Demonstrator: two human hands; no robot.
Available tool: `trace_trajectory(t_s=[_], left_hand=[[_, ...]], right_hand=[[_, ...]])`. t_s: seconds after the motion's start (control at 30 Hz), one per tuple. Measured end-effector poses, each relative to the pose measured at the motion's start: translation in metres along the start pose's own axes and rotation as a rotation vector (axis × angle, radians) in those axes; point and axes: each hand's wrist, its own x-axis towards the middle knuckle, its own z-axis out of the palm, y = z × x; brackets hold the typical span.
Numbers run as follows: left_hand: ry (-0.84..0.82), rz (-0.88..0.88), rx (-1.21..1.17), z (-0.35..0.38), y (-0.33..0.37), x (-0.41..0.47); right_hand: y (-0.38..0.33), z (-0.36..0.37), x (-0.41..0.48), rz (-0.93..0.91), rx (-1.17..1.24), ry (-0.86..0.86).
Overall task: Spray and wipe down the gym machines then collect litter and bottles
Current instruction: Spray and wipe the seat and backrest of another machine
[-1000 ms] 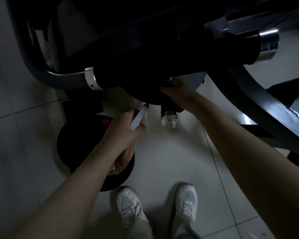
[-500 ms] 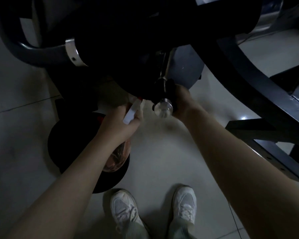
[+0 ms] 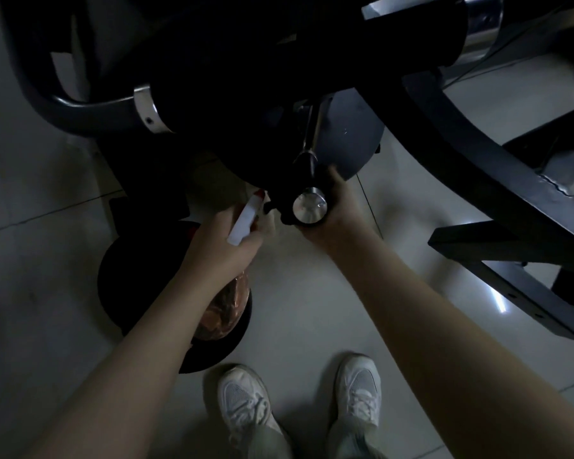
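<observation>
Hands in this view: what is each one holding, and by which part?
The left hand grips the spray bottle at its neck, below the white trigger head. The right hand wraps the machine handle beside its chrome end cap.

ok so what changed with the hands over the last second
The right hand slid down from the lower edge of the grey round plate to the black machine handle with the shiny chrome end cap and now grips it just behind the cap. The left hand stayed put, holding the white-headed spray bottle with its red nozzle towards that handle. The white shoes have not stepped.
</observation>
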Motion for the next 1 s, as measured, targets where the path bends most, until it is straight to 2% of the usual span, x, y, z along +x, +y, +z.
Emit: trace_trajectory(t_s=[0.13, 0.4, 0.5, 0.6, 0.73, 0.8, 0.9, 1.0], left_hand=[[-0.025, 0.057, 0.041, -0.009, 0.000, -0.010], [-0.086, -0.020, 0.068, -0.016, -0.012, -0.019], [-0.062, 0.024, 0.060, -0.019, -0.006, -0.023], [-0.050, 0.007, 0.028, -0.024, -0.001, -0.023], [-0.020, -0.105, -0.100, -0.026, 0.002, -0.026], [-0.023, -0.159, -0.125, -0.025, 0.002, -0.027], [-0.019, -0.125, -0.119, -0.026, 0.000, -0.029], [-0.041, -0.049, -0.030, -0.029, -0.001, -0.032]], right_hand=[[0.008, -0.007, -0.026, 0.066, 0.112, -0.036], [0.020, 0.000, -0.080, 0.109, 0.271, -0.019], [0.017, 0.004, -0.078, -0.012, 0.137, 0.167], [0.011, 0.007, -0.075, -0.181, -0.220, 0.368], [0.020, 0.035, -0.078, -0.273, -0.519, 0.340], [0.028, 0.046, -0.073, -0.354, -0.650, 0.458], [0.027, 0.049, -0.066, -0.447, -0.673, 0.630], [0.024, 0.040, -0.060, -0.455, -0.581, 0.734]])
